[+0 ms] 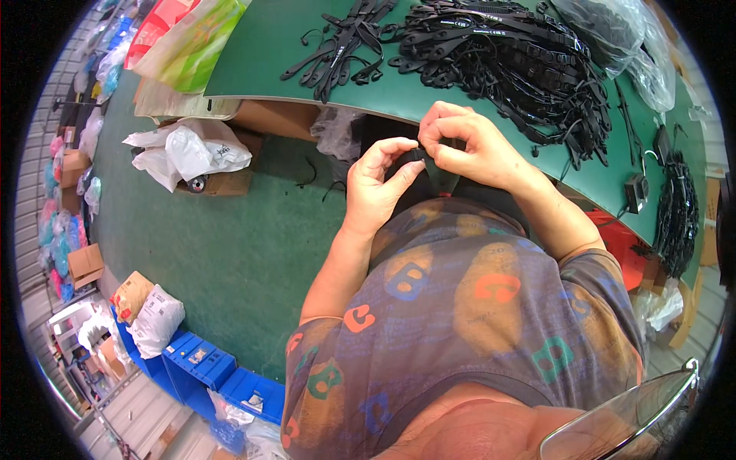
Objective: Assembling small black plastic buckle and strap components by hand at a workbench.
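Just off the near edge of the green table (261, 57), my two hands meet in front of my body. Thumb and fingers of my left hand (379, 180) are pinched around a small black piece (414, 156). My right hand (475, 149) pinches at the same piece from the other side, its fingers curled and touching it. Most of the piece is hidden by the fingers, so its exact kind does not show. Beyond the hands, a large heap of black straps (506, 77) with buckles lies on the table, and a smaller bunch of straps (341, 50) lies to its left.
Clear plastic bags (613, 34) lie at the table's far right, near another bundle of black cords (676, 215). A red and green bag (184, 50) rests at the left end. On the floor are a white bag (203, 149) on a carton and blue crates (199, 364).
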Demonstrator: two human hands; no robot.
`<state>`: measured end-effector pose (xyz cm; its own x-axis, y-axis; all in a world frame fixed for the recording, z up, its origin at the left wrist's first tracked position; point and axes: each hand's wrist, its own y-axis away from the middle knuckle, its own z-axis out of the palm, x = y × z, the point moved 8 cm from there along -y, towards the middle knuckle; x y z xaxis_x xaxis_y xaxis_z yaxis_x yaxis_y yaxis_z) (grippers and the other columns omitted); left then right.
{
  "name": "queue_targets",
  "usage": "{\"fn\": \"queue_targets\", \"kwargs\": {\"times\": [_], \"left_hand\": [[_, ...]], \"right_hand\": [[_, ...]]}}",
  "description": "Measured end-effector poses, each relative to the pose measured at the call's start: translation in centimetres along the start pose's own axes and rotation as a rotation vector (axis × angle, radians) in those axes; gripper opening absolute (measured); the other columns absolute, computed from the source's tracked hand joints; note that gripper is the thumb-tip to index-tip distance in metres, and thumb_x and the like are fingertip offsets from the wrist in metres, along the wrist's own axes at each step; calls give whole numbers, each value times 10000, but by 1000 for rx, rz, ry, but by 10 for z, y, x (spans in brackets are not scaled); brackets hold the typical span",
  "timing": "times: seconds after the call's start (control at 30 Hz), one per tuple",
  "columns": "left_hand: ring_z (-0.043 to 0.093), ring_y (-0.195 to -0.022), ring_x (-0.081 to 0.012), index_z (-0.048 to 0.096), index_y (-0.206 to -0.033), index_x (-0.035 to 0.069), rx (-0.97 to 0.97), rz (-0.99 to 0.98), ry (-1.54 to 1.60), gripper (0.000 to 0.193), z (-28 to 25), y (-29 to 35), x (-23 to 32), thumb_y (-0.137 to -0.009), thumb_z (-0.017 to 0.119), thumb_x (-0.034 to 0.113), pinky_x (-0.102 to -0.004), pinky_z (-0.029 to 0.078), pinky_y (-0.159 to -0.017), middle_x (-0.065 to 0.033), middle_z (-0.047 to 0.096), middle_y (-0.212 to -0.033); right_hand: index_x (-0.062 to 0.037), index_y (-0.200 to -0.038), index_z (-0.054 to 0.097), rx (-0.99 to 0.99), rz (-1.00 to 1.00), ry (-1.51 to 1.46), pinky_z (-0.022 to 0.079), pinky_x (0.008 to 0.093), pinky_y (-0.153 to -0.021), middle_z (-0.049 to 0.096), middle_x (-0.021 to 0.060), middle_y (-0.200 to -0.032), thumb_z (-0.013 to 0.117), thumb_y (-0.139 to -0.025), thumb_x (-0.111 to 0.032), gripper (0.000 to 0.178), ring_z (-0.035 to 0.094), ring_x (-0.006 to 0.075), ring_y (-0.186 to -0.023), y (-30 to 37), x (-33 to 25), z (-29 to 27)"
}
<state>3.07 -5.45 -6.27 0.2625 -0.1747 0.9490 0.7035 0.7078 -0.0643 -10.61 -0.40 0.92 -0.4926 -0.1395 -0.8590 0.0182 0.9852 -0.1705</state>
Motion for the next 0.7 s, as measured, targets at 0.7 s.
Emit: {"fn": "queue_targets", "kwargs": {"times": [0.7], "left_hand": [[585,-980,-160,717,-1121,5,125,349,-450,309,0,6,53,-821,789,11,-282,467,-905,-55,616,-1072]], "right_hand": [[-1,-929,632,-136,-51,-109,476,347,-798,604,82,-912,593,-1012,-198,218,584,216,-881,0,4,6]]}}
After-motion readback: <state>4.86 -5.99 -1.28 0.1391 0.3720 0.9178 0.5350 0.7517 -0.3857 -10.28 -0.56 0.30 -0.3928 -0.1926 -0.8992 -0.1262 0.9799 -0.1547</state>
